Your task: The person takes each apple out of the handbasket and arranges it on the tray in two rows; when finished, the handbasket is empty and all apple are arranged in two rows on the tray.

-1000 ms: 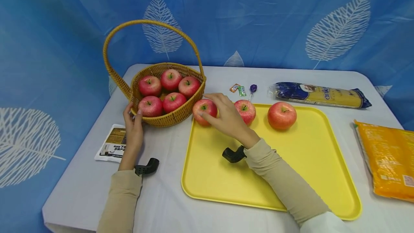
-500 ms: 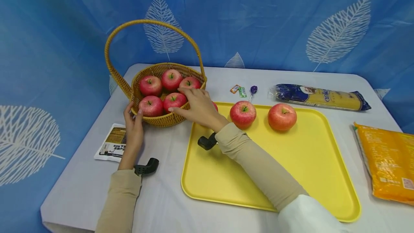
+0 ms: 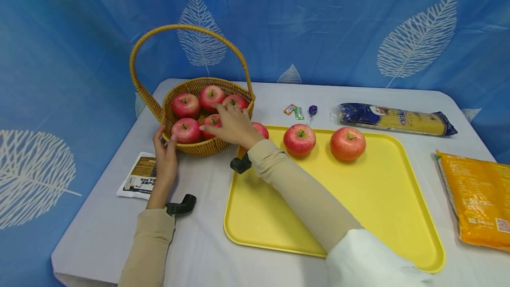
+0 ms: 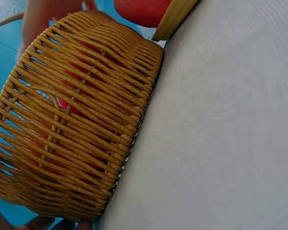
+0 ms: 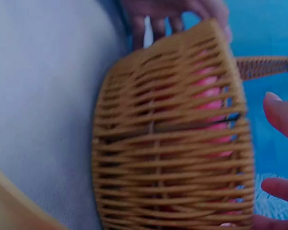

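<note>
A wicker basket (image 3: pixel 207 146) with a tall arched handle holds several red apples, among them a front-right apple (image 3: pixel 212 121). My left hand (image 3: pixel 165 163) holds the basket's left end, with the thumb at the front and the fingers round the side. Above the front-right apple is my right hand (image 3: pixel 235 125), its thumb and fingers spread apart and partly covering that apple. In the right wrist view, the thumb (image 5: pixel 281 115) and fingers appear over the basket's rim. Whether they touch the apple cannot be told.
A yellow tray (image 3: pixel 279 225) carries a middle apple (image 3: pixel 299 140), a right apple (image 3: pixel 347 144) and a partly hidden apple (image 3: pixel 260 129). Behind it lie small candies (image 3: pixel 294 110), a lollipop (image 3: pixel 312 110) and a pasta packet (image 3: pixel 394 119). An orange bag (image 3: pixel 478 198) and a white packet (image 3: pixel 139 176) flank them.
My right hand has moved left from above the tray's left apple to over the basket's front-right apple. The left hand stays at the basket's left end.
</note>
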Tool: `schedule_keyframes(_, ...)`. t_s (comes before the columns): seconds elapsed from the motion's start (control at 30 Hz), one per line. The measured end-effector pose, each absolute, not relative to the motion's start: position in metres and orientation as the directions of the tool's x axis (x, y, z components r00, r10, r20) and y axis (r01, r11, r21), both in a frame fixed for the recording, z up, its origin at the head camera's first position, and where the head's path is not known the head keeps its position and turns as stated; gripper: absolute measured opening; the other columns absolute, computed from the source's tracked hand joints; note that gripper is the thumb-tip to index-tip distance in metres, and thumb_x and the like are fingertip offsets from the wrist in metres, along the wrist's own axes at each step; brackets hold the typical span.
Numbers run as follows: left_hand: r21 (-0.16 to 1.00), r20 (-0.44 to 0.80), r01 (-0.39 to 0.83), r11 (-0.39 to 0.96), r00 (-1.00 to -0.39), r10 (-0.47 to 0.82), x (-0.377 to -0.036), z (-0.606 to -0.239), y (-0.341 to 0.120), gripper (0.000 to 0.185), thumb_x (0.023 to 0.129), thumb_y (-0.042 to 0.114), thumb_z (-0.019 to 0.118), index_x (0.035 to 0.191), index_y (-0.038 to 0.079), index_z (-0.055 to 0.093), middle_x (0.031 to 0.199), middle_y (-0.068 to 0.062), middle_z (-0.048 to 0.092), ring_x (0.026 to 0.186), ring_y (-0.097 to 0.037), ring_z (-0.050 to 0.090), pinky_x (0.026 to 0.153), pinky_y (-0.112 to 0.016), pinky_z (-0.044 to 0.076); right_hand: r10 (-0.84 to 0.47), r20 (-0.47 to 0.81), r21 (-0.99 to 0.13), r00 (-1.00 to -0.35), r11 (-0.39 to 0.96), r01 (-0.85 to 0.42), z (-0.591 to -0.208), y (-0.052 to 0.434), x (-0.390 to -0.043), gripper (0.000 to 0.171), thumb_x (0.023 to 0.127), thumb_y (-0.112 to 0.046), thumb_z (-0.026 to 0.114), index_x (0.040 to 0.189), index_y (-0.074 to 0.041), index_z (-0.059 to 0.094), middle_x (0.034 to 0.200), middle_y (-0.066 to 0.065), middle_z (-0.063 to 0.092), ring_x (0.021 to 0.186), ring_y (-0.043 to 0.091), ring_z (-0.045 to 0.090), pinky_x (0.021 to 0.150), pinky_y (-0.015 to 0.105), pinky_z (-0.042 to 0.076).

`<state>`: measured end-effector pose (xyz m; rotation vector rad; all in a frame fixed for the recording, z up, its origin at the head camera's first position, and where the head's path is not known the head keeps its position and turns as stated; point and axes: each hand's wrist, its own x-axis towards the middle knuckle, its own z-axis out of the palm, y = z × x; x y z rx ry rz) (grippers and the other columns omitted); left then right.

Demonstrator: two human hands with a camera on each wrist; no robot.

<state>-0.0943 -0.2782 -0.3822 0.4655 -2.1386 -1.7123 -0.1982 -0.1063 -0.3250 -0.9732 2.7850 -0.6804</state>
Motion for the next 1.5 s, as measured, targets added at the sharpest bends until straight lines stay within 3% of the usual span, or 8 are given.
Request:
schedule_keyframes(0.2, 0.974, 0.085, -0.024, 0.223, -0.88, -0.468, -0.096, -0.386, -0.28, 0.052, 0.097, 0.03, 0.037, 0.143, 0.018, 0.016, 0.147, -0.009, 0.018, 0.134, -0.021, 0.025, 0.109, -0.042, 0.024, -0.617, 0.02, -0.432, -0.787, 0.705, -0.563, -0.33, -0.108, -0.206, 0.078, 0.08, -0.065, 0.047, 0.14, -0.017, 0.033, 0.137, 0.008, 0.039, 0.124, 0.026, 0.04, 0.103, 0.046, 0.027)
schedule_keyframes(0.53, 0.968, 0.104, -0.021, 0.249, -0.873, -0.476, -0.099, -0.396, -0.284, 0.052, 0.096, 0.038, 0.038, 0.141, 0.024, 0.018, 0.147, -0.004, 0.02, 0.135, -0.02, 0.024, 0.11, -0.041, 0.024, -0.595, -0.055, -0.319, -0.802, 0.772, -0.551, -0.331, -0.114, -0.208, 0.094, 0.069, -0.077, 0.049, 0.14, -0.018, 0.031, 0.144, 0.008, 0.03, 0.13, 0.026, 0.034, 0.106, 0.047, 0.024)
schedule_keyframes(0.9, 0.97, 0.099, -0.023, 0.241, -0.87, -0.482, -0.097, -0.396, -0.285, 0.052, 0.096, 0.036, 0.038, 0.142, 0.022, 0.018, 0.147, -0.006, 0.02, 0.134, -0.02, 0.026, 0.109, -0.04, 0.024, -0.537, -0.146, -0.329, -0.831, 0.818, -0.471, -0.325, -0.127, -0.205, 0.096, 0.066, -0.068, 0.062, 0.141, -0.018, 0.03, 0.143, 0.008, 0.032, 0.118, 0.024, 0.048, 0.104, 0.047, 0.023)
schedule_keyframes(1.23, 0.972, 0.099, -0.019, 0.233, -0.87, -0.483, -0.096, -0.396, -0.284, 0.051, 0.096, 0.034, 0.038, 0.142, 0.021, 0.018, 0.147, -0.006, 0.02, 0.134, -0.02, 0.026, 0.109, -0.041, 0.024, -0.53, -0.111, -0.377, -0.841, 0.805, -0.457, -0.331, -0.129, -0.206, 0.088, 0.067, -0.059, 0.069, 0.138, -0.018, 0.034, 0.14, 0.008, 0.037, 0.115, 0.025, 0.049, 0.103, 0.049, 0.023)
schedule_keyframes(1.5, 0.97, 0.102, -0.019, 0.242, -0.874, -0.475, -0.096, -0.394, -0.283, 0.051, 0.097, 0.035, 0.037, 0.142, 0.021, 0.017, 0.147, -0.006, 0.02, 0.133, -0.019, 0.026, 0.109, -0.041, 0.024, -0.578, -0.039, -0.404, -0.815, 0.755, -0.516, -0.338, -0.124, -0.208, 0.076, 0.073, -0.058, 0.063, 0.137, -0.029, 0.036, 0.134, 0.009, 0.04, 0.108, 0.024, 0.051, 0.097, 0.046, 0.027)
